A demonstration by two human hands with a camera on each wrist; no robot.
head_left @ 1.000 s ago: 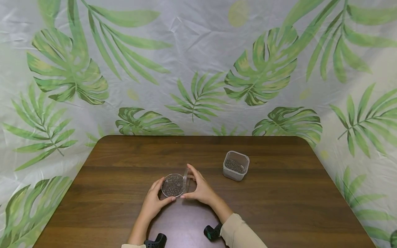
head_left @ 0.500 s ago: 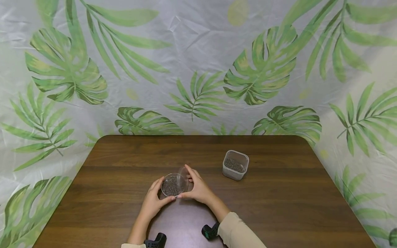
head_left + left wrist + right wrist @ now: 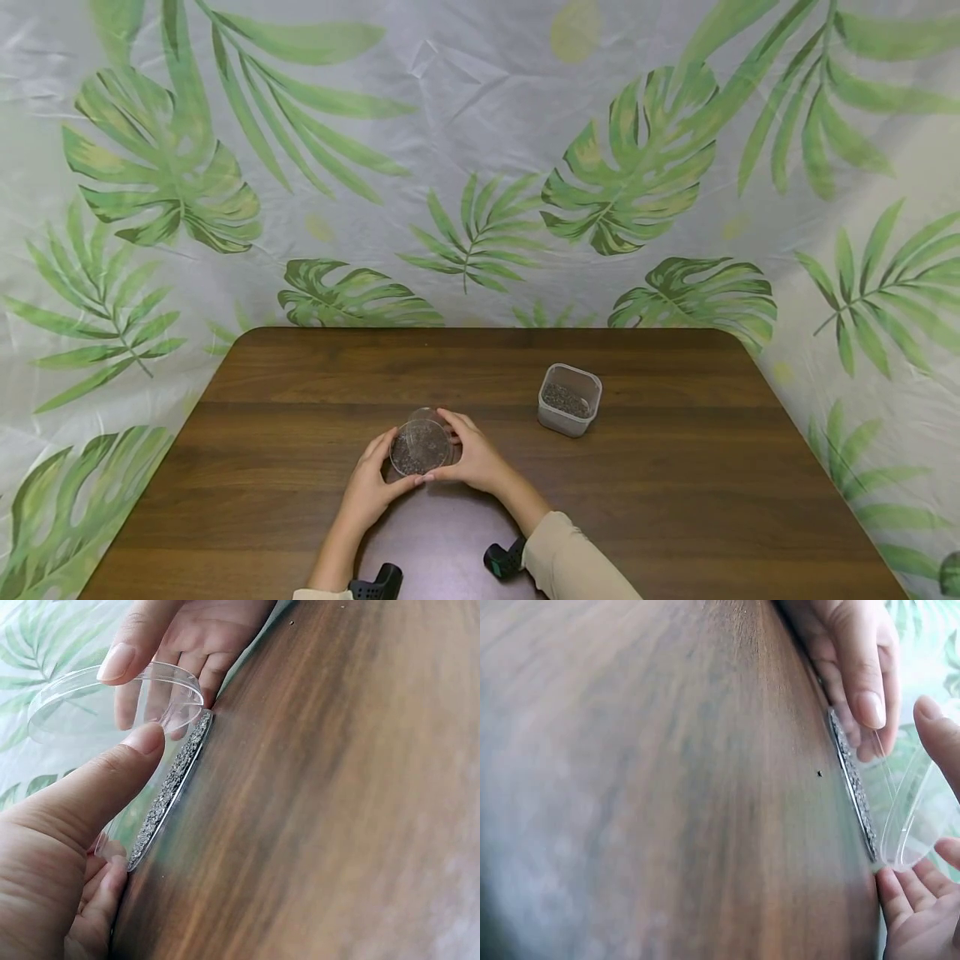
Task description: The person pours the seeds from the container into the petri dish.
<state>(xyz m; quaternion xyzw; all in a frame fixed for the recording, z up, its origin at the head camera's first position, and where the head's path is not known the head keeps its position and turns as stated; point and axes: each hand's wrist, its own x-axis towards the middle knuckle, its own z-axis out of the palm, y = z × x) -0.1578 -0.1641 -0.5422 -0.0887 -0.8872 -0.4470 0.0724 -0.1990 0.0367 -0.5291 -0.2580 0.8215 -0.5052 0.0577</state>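
A clear round petri dish (image 3: 403, 463) with dark grey grains in it sits on the table. My left hand (image 3: 365, 486) grips it round the left side, thumb at the near rim. My right hand (image 3: 478, 461) holds the transparent lid (image 3: 64, 712) by its edge, thumb near and fingers at the far side. In the left wrist view the lid is tilted above the layer of grains (image 3: 171, 787), its lower right edge close to the dish rim. Both thumbs come close together at the near side of the dish.
A square translucent plastic tub (image 3: 567, 424) holding more of the grains stands at the back right of the brown wooden table (image 3: 675, 467). A dark speck (image 3: 819, 774) lies on the tabletop near the dish. Behind hangs a leaf-patterned cloth (image 3: 480, 125).
The right hand has moved left and tipped the lid from nearly upright beside the dish to leaning over it. The left hand stays in place on the dish.
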